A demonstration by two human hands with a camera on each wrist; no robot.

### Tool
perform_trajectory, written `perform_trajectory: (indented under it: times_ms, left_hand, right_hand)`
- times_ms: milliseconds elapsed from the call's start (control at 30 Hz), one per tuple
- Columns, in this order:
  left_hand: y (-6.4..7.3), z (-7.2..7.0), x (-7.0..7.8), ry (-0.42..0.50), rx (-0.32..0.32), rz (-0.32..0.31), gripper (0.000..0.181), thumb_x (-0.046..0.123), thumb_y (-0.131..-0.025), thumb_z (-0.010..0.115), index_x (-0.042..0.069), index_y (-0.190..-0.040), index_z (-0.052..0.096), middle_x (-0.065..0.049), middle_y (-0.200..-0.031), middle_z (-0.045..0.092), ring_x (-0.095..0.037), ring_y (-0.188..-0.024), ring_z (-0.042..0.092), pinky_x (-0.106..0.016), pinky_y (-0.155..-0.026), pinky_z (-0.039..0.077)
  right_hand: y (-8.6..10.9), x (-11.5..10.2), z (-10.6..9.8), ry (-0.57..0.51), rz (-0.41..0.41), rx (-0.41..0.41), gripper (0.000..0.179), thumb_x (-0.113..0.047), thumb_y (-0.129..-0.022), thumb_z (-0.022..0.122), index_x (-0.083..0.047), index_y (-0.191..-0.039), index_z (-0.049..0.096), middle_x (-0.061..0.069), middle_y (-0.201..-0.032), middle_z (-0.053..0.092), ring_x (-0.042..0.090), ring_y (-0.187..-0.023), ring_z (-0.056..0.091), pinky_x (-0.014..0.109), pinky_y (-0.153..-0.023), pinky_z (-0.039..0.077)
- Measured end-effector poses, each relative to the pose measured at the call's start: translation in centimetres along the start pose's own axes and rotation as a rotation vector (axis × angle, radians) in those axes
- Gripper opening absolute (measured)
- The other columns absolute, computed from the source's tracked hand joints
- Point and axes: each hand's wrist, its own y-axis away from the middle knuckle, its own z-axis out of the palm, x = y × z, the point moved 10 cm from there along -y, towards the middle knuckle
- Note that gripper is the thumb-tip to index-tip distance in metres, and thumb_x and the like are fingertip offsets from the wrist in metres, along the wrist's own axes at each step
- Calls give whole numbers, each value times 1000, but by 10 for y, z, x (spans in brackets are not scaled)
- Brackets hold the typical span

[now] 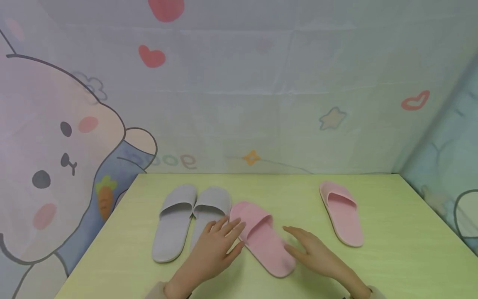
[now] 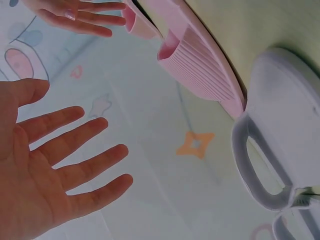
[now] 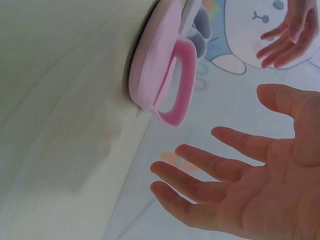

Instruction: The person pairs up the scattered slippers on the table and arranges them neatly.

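Note:
Two grey slippers stand side by side at the table's left: the outer grey slipper (image 1: 173,232) and the inner grey slipper (image 1: 214,199), partly hidden by my left hand (image 1: 213,251). That hand hovers with spread, straight fingers and holds nothing. Between my hands a pink slipper (image 1: 267,245) lies slanted, its toe close to the inner grey one. My right hand (image 1: 317,253) is raised at its heel side, fingers extended, nothing in it; the right wrist view shows the palm (image 3: 260,185) apart from the slipper. Another pink slipper (image 1: 343,216) lies farther right, toe away from me.
The slippers lie on a pale yellow-green table (image 1: 403,232). Behind it hangs a cloth backdrop (image 1: 242,104) with printed hearts, stars and a large cartoon animal on the left. The table's back edge meets this cloth.

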Motion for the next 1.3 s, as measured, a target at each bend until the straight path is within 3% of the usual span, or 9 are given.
perform_trajectory:
  times_ms: [167, 267, 567, 800, 1100, 1300]
  left_hand:
    - [-4, 11, 6, 39, -99, -3, 43, 35, -87, 53, 16, -125, 51, -3, -127, 54, -30, -118, 48, -46, -91, 41]
    - [-7, 14, 10, 61, -123, 2, 43, 36, -88, 50, 16, -127, 48, -4, -129, 52, -31, -120, 46, -47, -92, 40]
    - [-11, 21, 16, 58, -135, 2, 46, 39, -90, 46, 17, -131, 45, -4, -132, 50, -30, -122, 44, -47, -93, 40]
    - [-14, 26, 17, 69, -161, -3, 47, 39, -90, 46, 17, -132, 43, -4, -134, 48, -30, -122, 44, -48, -94, 39]
    - [-19, 36, 24, 73, -224, 20, 48, 38, -91, 44, 16, -134, 41, -4, -134, 47, -29, -122, 44, -48, -94, 39]
    - [-23, 41, 32, 97, -227, 57, 50, 38, -92, 43, 17, -136, 37, -1, -138, 43, -30, -122, 44, -49, -93, 39]
  right_hand:
    - [4, 11, -11, -11, 33, 23, 50, -38, -90, 49, -8, -130, 44, 12, -130, 50, 31, -121, 45, 47, -97, 37]
    - [5, 12, -17, -6, 12, 42, 48, -33, -90, 49, -7, -130, 44, 14, -129, 51, 33, -119, 46, 49, -95, 38]
    - [8, 19, -24, 14, 7, 81, 45, -31, -90, 51, -6, -127, 47, 11, -126, 54, 31, -117, 48, 47, -93, 40]
    - [10, 33, -31, 18, 26, 90, 46, -27, -90, 52, -1, -126, 46, 19, -126, 51, 38, -117, 47, 52, -92, 39]
    - [10, 43, -45, 37, 30, 112, 45, -26, -89, 53, 0, -126, 46, 22, -125, 51, 41, -116, 45, 56, -91, 38]
    - [9, 51, -54, 57, 26, 115, 45, -24, -90, 53, 3, -126, 45, 23, -124, 51, 41, -116, 45, 55, -90, 39]
